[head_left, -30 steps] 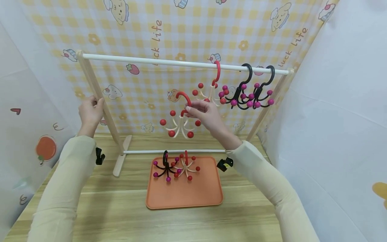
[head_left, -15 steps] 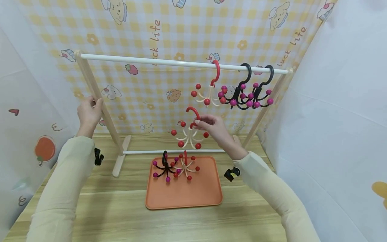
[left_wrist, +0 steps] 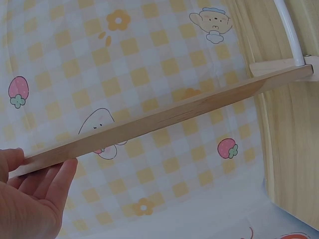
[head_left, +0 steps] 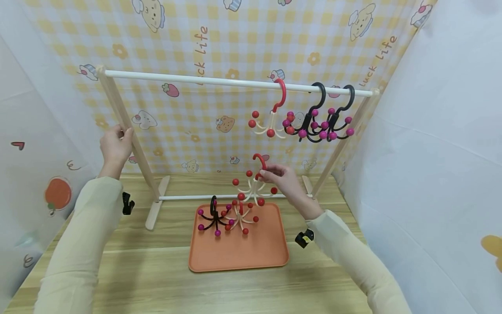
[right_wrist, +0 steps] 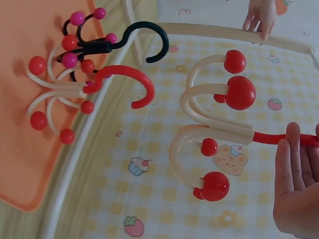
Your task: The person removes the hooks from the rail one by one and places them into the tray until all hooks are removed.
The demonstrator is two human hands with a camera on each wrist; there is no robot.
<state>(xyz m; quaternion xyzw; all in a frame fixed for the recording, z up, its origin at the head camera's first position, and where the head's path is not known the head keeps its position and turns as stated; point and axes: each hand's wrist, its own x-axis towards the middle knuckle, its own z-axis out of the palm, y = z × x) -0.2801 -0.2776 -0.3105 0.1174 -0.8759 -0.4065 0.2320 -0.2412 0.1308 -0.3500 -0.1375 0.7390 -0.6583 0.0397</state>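
Note:
My left hand (head_left: 116,146) grips the wooden left post (head_left: 143,163) of a rack; the left wrist view shows thumb and fingers on either side of this post (left_wrist: 164,117). My right hand (head_left: 285,182) pinches the red hook of a cream claw hanger (head_left: 255,185) with red ball tips. In the right wrist view that hanger (right_wrist: 229,130) is held by the hook, its curved arms free of anything. It hangs in the air behind the tray, below the rack's white rail (head_left: 176,78). Part of the hook is hidden by my fingers.
A red-hooked cream hanger (head_left: 273,117) and two black hangers, one nearer the middle (head_left: 307,122) and one farther right (head_left: 334,121), hang from the rail's right half. An orange tray (head_left: 243,257) on the wooden table bears a black hanger (head_left: 216,216) and another cream hanger (head_left: 240,214).
My right hand has moved down and to the right with the cream hanger, away from the rail and toward the tray's back edge. My left hand has stayed on the post.

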